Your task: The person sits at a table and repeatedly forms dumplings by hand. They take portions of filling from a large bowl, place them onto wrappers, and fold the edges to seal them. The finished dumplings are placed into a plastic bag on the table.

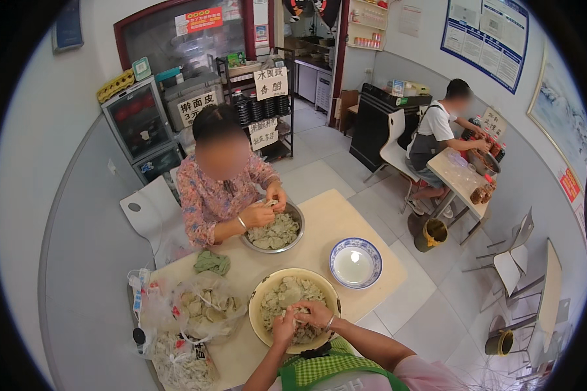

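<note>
My left hand [284, 328] and my right hand [316, 315] meet over a cream enamel basin [256, 310] with a dark, chipped rim. Their fingers are drawn together at the fingertips; whatever is pinched between them is too small and covered to make out. Pale grey-green, torn-looking pieces [292, 291] fill the basin below, their kind unclear. Across the table, a person in a floral top works with both hands [265, 210] at a steel bowl [299, 221] of similar pieces.
A blue-and-white bowl [355, 262] holding clear liquid stands right of my basin. Left lie clear plastic bags [209, 306] of pale pieces and a green cloth [212, 262]. Another person sits at a far table [460, 176], with a bin [430, 235] nearby.
</note>
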Demonstrator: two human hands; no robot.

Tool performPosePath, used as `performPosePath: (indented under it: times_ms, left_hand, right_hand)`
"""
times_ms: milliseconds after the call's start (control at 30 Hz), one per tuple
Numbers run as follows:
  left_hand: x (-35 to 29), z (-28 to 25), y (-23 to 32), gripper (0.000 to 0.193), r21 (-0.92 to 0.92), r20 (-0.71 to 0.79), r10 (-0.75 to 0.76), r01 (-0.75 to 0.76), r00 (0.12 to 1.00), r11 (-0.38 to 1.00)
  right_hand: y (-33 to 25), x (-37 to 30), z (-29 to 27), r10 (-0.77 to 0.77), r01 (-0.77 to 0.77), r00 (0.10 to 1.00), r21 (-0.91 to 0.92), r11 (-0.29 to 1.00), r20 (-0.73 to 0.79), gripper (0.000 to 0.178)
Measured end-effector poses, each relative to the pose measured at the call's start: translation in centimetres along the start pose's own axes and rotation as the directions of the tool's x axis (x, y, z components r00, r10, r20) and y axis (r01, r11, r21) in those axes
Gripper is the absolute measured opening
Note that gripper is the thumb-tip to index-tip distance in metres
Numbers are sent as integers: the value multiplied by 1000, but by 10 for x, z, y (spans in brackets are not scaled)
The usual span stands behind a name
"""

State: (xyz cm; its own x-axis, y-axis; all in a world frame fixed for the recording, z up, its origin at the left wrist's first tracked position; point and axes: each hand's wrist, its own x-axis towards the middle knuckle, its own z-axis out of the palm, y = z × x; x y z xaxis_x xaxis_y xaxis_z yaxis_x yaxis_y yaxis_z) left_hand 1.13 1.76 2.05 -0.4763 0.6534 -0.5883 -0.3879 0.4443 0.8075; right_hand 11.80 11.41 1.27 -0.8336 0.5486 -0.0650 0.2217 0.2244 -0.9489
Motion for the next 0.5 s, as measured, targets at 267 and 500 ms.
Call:
performPosePath:
  times_ms: [267, 500]
  left_hand:
    - [6, 1, -12, 40, 261, 2, 288, -279, 958, 924]
    - [21, -34, -42, 20, 196, -173, 349, -315, 921, 929]
  right_hand:
    - [20, -3, 1, 96, -190, 972, -477, 858, -214, 19]
    - [41, -10, 9, 281, -384, 919, -470, 795, -275, 20]
